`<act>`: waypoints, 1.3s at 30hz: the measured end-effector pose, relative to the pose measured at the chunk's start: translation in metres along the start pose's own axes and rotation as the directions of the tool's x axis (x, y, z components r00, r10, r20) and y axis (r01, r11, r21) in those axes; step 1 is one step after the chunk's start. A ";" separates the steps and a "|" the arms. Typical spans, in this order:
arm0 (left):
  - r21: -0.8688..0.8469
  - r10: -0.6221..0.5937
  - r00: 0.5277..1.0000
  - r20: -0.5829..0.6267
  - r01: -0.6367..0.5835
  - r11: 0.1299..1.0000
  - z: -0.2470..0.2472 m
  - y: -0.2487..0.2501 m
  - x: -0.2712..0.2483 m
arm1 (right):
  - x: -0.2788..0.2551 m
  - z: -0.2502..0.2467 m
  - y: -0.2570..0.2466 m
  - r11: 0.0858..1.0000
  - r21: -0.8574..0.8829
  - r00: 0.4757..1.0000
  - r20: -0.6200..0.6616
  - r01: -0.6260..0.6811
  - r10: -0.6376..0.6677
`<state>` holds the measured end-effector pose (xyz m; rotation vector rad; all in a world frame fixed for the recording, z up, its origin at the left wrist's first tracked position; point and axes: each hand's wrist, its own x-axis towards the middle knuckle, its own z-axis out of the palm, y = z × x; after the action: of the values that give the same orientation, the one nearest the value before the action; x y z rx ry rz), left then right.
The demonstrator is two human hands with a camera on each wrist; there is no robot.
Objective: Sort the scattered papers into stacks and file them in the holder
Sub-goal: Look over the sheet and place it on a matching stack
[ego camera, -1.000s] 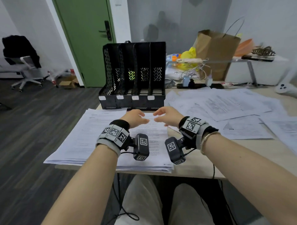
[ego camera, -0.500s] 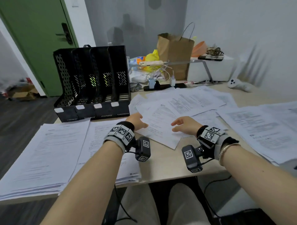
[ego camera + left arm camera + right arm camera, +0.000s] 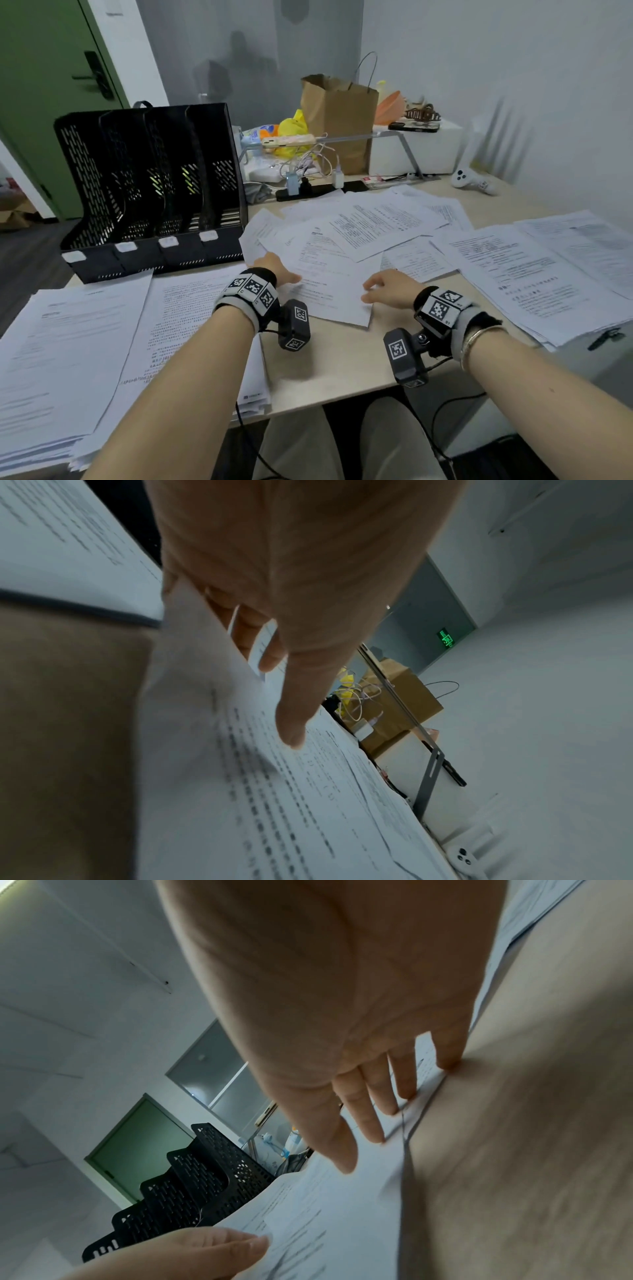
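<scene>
A loose printed sheet lies on the desk in front of me. My left hand holds its left edge, thumb on top and fingers behind the raised edge. My right hand is flat with straight fingers, whose tips touch the sheet's right edge. More scattered papers overlap behind it. Two sorted stacks lie at the left. The black four-slot file holder stands at the back left, and no paper shows in its slots.
A thick pile of papers with a black binder clip covers the right of the desk. Behind are a brown paper bag, chargers and cables, a white box and a white controller.
Both hands have moved right, from the stack in front of the holder to the loose sheet. The head view has swung right with them.
</scene>
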<state>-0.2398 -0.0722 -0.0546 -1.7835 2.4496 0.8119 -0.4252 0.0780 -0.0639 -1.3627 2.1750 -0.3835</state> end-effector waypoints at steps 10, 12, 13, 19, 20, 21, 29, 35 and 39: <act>0.049 0.032 0.999 -0.007 -0.031 0.998 0.005 0.012 -0.006 | -0.004 -0.002 0.004 0.997 0.070 1.000 -0.013 -0.012 0.013; 0.084 0.046 0.999 -0.024 -0.044 0.996 0.002 0.010 -0.010 | -0.004 0.000 0.001 0.997 0.082 1.000 -0.011 -0.003 0.004; 0.074 0.047 0.997 -0.061 -0.042 0.996 -0.001 0.007 -0.012 | -0.004 0.000 -0.001 0.996 0.088 1.000 -0.012 0.004 -0.003; -0.231 -0.069 0.897 -0.436 -0.037 0.972 -0.035 -0.017 -0.037 | -0.002 0.004 -0.025 0.981 0.180 0.997 -0.024 0.079 -0.076; -0.264 -0.095 0.871 -0.482 -0.042 0.963 -0.040 -0.020 -0.042 | -0.002 0.006 -0.031 0.976 0.196 0.996 -0.008 0.091 -0.091; -0.284 -0.113 0.847 -0.519 -0.047 0.958 -0.044 -0.022 -0.047 | -0.001 0.007 -0.035 0.972 0.214 0.994 0.007 0.101 -0.105; -0.353 -0.128 0.754 -0.644 -0.144 0.925 -0.062 -0.034 -0.063 | -0.003 0.002 -0.064 0.937 0.269 0.975 -0.075 0.221 -0.208; -0.385 0.018 0.787 -0.616 -0.321 0.865 -0.040 -0.016 -0.085 | -0.008 -0.009 -0.057 0.865 0.473 0.979 -0.181 0.168 -0.091; -0.452 0.048 0.799 -0.599 -0.387 0.804 -0.009 -0.006 -0.103 | -0.013 -0.003 -0.039 0.824 0.564 0.984 -0.171 0.056 0.050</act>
<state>-0.1952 0.0144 -0.0189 -2.1959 3.0979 1.2986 -0.3932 0.0716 -0.0383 -1.0162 1.9534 -1.0965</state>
